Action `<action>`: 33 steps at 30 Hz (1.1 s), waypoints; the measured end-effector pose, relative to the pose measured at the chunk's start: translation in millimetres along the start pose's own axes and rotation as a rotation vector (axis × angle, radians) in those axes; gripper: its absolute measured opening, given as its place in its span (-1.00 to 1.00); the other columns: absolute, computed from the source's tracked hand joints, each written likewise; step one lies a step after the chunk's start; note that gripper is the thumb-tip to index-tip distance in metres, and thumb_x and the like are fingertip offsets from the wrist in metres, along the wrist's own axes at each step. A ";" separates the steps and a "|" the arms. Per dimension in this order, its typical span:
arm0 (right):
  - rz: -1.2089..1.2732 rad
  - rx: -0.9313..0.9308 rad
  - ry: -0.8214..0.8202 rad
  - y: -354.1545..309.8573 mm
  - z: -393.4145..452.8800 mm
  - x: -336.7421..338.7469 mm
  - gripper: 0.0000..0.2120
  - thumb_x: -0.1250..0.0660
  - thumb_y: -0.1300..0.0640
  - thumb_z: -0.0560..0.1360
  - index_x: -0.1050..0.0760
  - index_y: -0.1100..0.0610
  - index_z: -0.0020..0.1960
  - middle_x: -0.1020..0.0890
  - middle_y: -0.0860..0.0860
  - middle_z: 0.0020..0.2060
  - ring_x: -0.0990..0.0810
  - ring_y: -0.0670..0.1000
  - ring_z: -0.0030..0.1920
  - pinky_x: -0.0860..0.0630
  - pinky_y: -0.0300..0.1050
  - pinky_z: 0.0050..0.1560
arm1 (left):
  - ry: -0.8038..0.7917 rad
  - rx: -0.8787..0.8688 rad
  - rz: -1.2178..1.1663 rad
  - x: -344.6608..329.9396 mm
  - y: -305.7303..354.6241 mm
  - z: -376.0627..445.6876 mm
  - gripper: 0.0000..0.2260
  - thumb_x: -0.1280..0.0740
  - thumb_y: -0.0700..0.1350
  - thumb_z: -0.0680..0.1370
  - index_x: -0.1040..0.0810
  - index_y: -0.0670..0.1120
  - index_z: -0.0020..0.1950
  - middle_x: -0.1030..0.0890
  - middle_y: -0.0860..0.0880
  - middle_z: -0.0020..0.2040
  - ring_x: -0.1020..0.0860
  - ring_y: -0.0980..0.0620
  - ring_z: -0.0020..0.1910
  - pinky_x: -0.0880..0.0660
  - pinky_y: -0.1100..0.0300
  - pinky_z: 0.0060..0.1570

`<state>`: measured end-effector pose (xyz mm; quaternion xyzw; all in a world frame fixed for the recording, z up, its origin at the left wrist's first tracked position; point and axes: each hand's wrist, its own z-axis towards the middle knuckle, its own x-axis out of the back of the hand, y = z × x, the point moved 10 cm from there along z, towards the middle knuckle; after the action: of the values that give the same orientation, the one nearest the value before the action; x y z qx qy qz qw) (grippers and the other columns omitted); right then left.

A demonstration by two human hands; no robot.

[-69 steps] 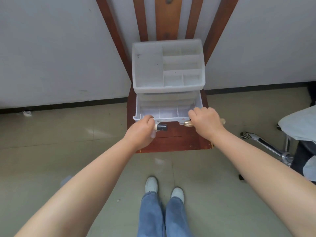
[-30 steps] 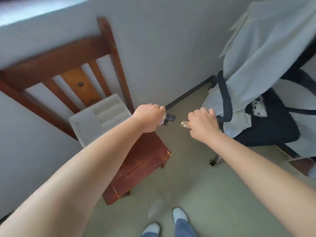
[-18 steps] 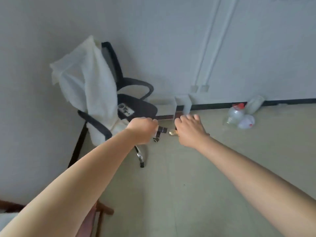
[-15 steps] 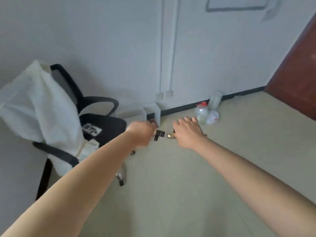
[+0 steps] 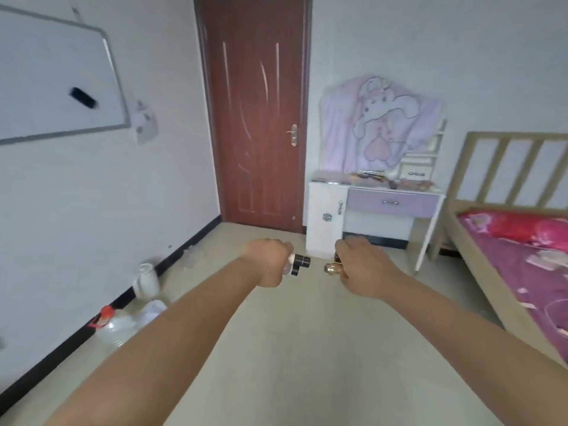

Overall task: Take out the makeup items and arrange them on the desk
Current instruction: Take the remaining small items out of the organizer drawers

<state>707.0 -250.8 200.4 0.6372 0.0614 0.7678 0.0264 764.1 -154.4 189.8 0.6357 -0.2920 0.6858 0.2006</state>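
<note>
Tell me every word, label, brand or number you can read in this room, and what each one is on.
None can be read.
The whiteboard shows no writing, only a dark object stuck on it.
The paper beside it has marks too blurred to read.
The pink cloth over the desk bears a cartoon figure, no words.
The makeup items in the left hand and right hand show no legible label.

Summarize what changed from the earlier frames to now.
The person turned away from the chair and organizer; the view now faces the desk beside the door. Unchanged: left hand grips the black-capped items, right hand the gold-tipped item.
</note>
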 end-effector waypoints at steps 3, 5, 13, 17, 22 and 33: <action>0.011 -0.147 -0.031 97.5 14.9 -15.2 -0.70 -0.16 0.18 0.49 -0.30 0.20 0.20 -0.40 0.12 0.17 -0.38 0.11 0.18 -0.29 -0.15 -0.02 | 0.039 -0.103 -0.017 12.5 50.5 89.1 -0.80 -0.18 -0.20 0.53 -0.41 -0.14 0.14 -0.52 -0.11 0.14 -0.50 -0.12 0.11 -0.32 0.17 -0.16; 0.024 -0.228 -0.068 151.2 29.1 -34.7 -0.69 -0.16 0.20 0.48 -0.29 0.21 0.21 -0.40 0.13 0.17 -0.38 0.11 0.18 -0.33 -0.15 0.01 | 0.057 -0.152 -0.006 16.3 74.4 145.1 -0.78 -0.17 -0.18 0.53 -0.39 -0.16 0.17 -0.50 -0.12 0.16 -0.49 -0.14 0.13 -0.39 0.13 -0.08; 0.098 -0.446 -0.061 327.2 158.0 -95.9 -0.72 -0.17 0.21 0.48 -0.31 0.23 0.17 -0.42 0.16 0.15 -0.41 0.14 0.17 -0.33 -0.12 -0.05 | 0.092 -0.269 -0.006 9.0 113.3 378.0 -0.76 -0.17 -0.18 0.54 -0.37 -0.20 0.20 -0.48 -0.13 0.19 -0.49 -0.14 0.15 -0.37 0.14 -0.07; 0.109 -0.532 -0.043 414.8 235.8 -113.9 -0.77 -0.17 0.21 0.48 -0.33 0.23 0.13 -0.45 0.15 0.11 -0.46 0.15 0.10 -0.29 -0.14 -0.15 | 0.066 -0.313 -0.028 10.0 113.2 506.8 -0.74 -0.19 -0.22 0.53 -0.36 -0.21 0.21 -0.48 -0.14 0.18 -0.49 -0.14 0.14 -0.39 0.13 -0.06; 0.091 -0.615 -0.073 516.7 307.9 -148.9 -0.79 -0.15 0.20 0.51 -0.35 0.21 0.13 -0.46 0.12 0.13 -0.47 0.10 0.12 -0.23 -0.18 -0.18 | 0.053 -0.393 -0.042 0.2 136.1 644.3 -0.75 -0.16 -0.21 0.55 -0.37 -0.21 0.21 -0.49 -0.15 0.17 -0.49 -0.13 0.13 -0.33 0.16 -0.11; 0.166 -0.527 -0.120 724.2 547.1 -235.8 -0.71 -0.19 0.27 0.47 -0.32 0.24 0.18 -0.44 0.14 0.13 -0.50 0.14 0.07 -0.31 -0.14 -0.21 | -0.031 -0.261 -0.054 -36.6 116.3 944.7 -0.77 -0.20 -0.19 0.54 -0.36 -0.15 0.19 -0.51 -0.09 0.14 -0.51 -0.07 0.09 -0.38 0.19 -0.10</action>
<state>1315.5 -963.3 161.7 0.6556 -0.1944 0.7176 0.1319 1406.0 -857.4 156.7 0.6225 -0.3647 0.6263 0.2953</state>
